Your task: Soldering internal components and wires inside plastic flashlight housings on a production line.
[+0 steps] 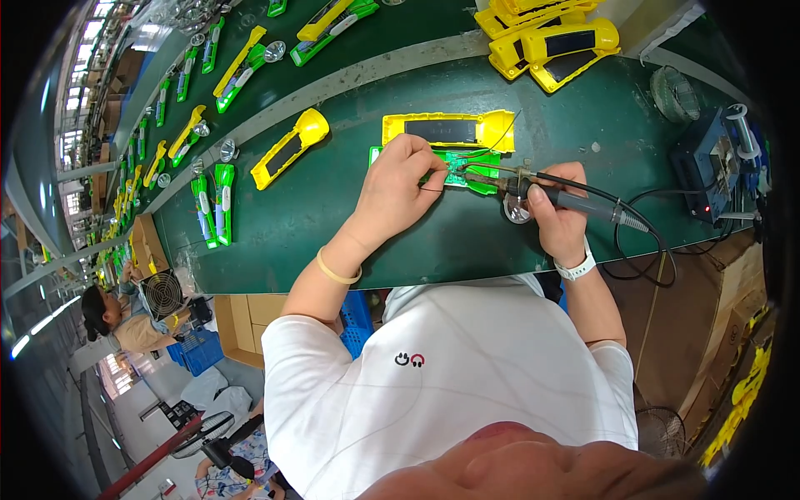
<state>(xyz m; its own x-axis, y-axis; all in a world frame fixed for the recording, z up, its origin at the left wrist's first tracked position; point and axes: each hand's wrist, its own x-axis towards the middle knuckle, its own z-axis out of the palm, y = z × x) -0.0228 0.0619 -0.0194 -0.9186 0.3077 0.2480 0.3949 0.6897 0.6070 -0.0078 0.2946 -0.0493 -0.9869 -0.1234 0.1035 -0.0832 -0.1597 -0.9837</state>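
My right hand [557,218] is closed around a soldering iron [575,202] with a dark grip. Its tip meets a small circuit board [456,169] in a green flashlight housing [483,185]. A thin feed tube runs alongside the iron. My left hand [398,185] is at the board's left side, fingers pinched on a thin dark wire [428,189]. Just beyond lies a yellow housing half [496,129] with a dark solar panel, touching or nearly touching the green one. Beneath the iron a clear round reflector [517,210] is partly hidden.
Another yellow half [292,150] and two green housings [223,204] lie to the left. Yellow halves are stacked [571,46] at the far right. A blue soldering station [704,171] with looping black cable stands right. A conveyor [283,79] carries more parts beyond.
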